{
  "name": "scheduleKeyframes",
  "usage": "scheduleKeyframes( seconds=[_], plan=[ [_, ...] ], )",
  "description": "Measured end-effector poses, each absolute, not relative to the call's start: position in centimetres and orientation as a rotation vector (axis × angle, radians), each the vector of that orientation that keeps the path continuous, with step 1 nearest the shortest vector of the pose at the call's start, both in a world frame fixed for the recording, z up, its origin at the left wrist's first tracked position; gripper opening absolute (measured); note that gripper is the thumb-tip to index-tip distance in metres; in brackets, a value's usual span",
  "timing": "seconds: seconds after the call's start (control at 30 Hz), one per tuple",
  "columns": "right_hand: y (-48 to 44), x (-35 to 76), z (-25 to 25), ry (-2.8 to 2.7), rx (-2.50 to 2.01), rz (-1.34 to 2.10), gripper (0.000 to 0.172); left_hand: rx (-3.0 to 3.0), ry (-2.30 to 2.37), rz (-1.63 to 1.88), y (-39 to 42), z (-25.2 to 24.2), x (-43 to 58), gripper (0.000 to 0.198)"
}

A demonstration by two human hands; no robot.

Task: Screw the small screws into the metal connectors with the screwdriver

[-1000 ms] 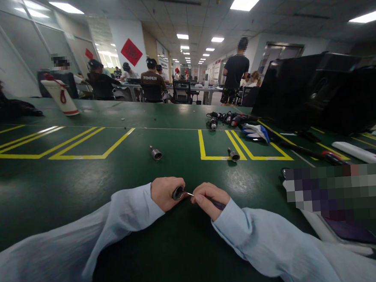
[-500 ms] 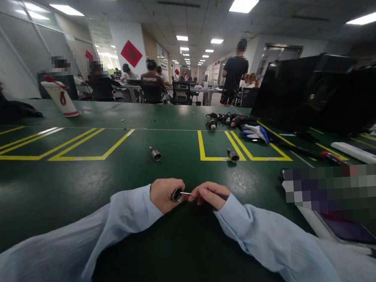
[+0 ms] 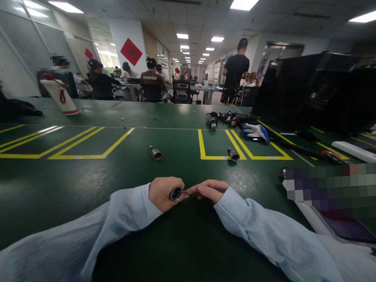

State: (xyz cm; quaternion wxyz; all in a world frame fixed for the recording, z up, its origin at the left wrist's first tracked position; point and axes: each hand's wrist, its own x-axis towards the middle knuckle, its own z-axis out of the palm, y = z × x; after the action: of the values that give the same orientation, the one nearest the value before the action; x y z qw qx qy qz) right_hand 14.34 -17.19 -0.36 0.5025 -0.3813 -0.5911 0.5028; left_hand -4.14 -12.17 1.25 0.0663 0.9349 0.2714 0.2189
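My left hand [image 3: 162, 194] is closed around a metal socket [image 3: 175, 194], its round hollow end facing me. Between the thumb and fingers of my right hand [image 3: 213, 189] is a thin metal rod [image 3: 189, 191], pointing left to the socket's rim; whether its tip touches the socket I cannot tell. Farther up the green table lie two similar pieces, each with a wide hollow end and a narrow shank: one socket [image 3: 156, 154] in front of my left hand, another socket [image 3: 233, 155] on a yellow tape line to the right.
The green table [image 3: 119, 176] bears yellow tape outlines. A phone [image 3: 348, 228] lies at right, near a white bar [image 3: 359, 152]. Behind are a blue-and-white glove [image 3: 255, 133], dark metal parts with cables [image 3: 220, 119], black monitors [image 3: 287, 91] and a paper cup [image 3: 61, 97]. People sit beyond.
My right hand has shifted slightly, and less of the rod shows clear between my hands. The socket has turned a little toward me in my left hand. The table items stay put.
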Motion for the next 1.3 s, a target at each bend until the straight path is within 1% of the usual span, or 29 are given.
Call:
scheduleKeyframes(
  seconds=[0.07, 0.13, 0.23, 0.33, 0.4, 0.47, 0.5, 0.63, 0.7, 0.8, 0.97, 1.03, 1.1, 1.13, 1.3],
  plan=[
    [-17.2, 14.3, -0.3, -1.412, -0.915, 1.224, 0.021, 2.788, 0.784, 0.670, -12.2, 1.3, -4.1, 0.024],
    [-17.4, 14.2, -0.3, -1.439, -0.906, 1.158, 0.021, 2.772, 0.781, 0.662, -12.2, 1.4, -4.1, 0.025],
    [-18.0, 13.9, -0.3, -1.538, -0.873, 0.932, 0.017, 2.788, 0.831, 0.642, -12.2, 1.3, -4.1, 0.025],
    [-18.5, 13.6, -0.2, -1.667, -0.828, 0.683, 0.012, 2.837, 0.876, 0.602, -12.0, 1.0, -4.1, 0.021],
    [-18.6, 13.5, -0.2, -1.703, -0.820, 0.606, 0.012, 2.861, 0.877, 0.569, -11.9, 0.9, -4.1, 0.018],
    [-18.5, 13.5, -0.2, -1.673, -0.829, 0.642, 0.012, 2.860, 0.847, 0.559, -11.9, 0.8, -4.1, 0.019],
    [-18.3, 13.6, -0.3, -1.637, -0.843, 0.712, 0.012, 2.851, 0.830, 0.567, -11.9, 0.9, -4.1, 0.021],
    [-17.3, 14.2, -0.4, -1.442, -0.890, 1.170, 0.020, 2.805, 0.781, 0.639, -12.1, 1.1, -4.1, 0.027],
    [-17.0, 14.4, -0.4, -1.390, -0.881, 1.286, 0.022, 2.791, 0.736, 0.652, -12.1, 1.2, -4.1, 0.026],
    [-17.2, 14.4, -0.3, -1.449, -0.887, 1.193, 0.022, 2.773, 0.719, 0.653, -12.1, 1.3, -4.1, 0.024],
    [-18.2, 13.7, -0.4, -1.640, -0.839, 0.699, 0.012, 2.806, 0.818, 0.584, -11.9, 1.1, -4.0, 0.025],
    [-18.4, 13.6, -0.4, -1.695, -0.806, 0.588, 0.011, 2.846, 0.824, 0.551, -11.9, 1.0, -4.0, 0.021],
    [-18.3, 13.7, -0.5, -1.701, -0.811, 0.611, 0.011, 2.881, 0.815, 0.539, -11.9, 0.9, -4.0, 0.019],
    [-18.2, 13.8, -0.4, -1.685, -0.839, 0.678, 0.012, 2.892, 0.810, 0.544, -11.9, 0.8, -4.0, 0.019],
    [-17.2, 14.5, -0.4, -1.483, -0.923, 1.165, 0.024, 2.854, 0.739, 0.641, -12.0, 1.0, -4.1, 0.023]
  ],
)
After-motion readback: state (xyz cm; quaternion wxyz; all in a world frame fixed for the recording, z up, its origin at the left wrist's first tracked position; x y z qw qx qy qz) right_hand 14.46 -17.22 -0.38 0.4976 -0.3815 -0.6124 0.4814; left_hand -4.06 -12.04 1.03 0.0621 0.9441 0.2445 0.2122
